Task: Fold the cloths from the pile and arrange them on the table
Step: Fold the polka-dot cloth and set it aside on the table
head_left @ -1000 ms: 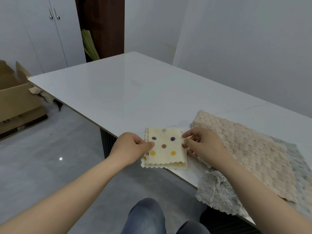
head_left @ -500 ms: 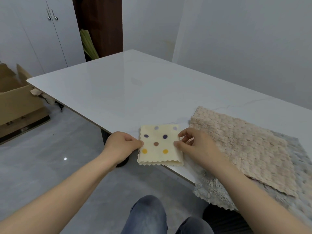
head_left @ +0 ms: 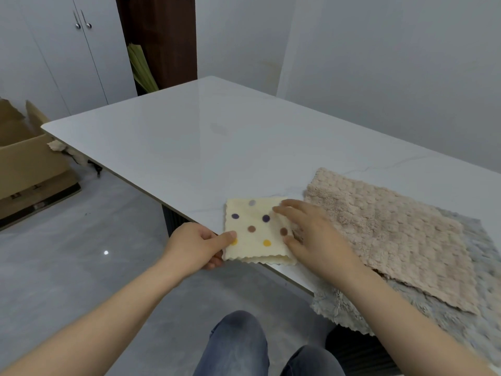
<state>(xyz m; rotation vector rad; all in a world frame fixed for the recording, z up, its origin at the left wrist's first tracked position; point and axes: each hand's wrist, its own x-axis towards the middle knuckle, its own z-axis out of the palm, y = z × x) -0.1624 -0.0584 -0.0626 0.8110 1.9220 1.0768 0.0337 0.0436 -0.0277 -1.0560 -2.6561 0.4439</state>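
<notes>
Head view: left hand (head_left: 195,245) grip on dotted cloth (head_left: 252,230), right hand (head_left: 311,234) wide atop; cardboard box (head_left: 29,158) interior hidden.

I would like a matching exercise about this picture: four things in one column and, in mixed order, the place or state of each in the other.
1 dotted cloth
2 beige cloth
3 grey cloth
4 cardboard box

A on the floor
B lowest, hanging over the edge of the table
C folded into a small rectangle
D spread out, on top of another cloth

Pairs: 1-C, 2-D, 3-B, 4-A
</notes>
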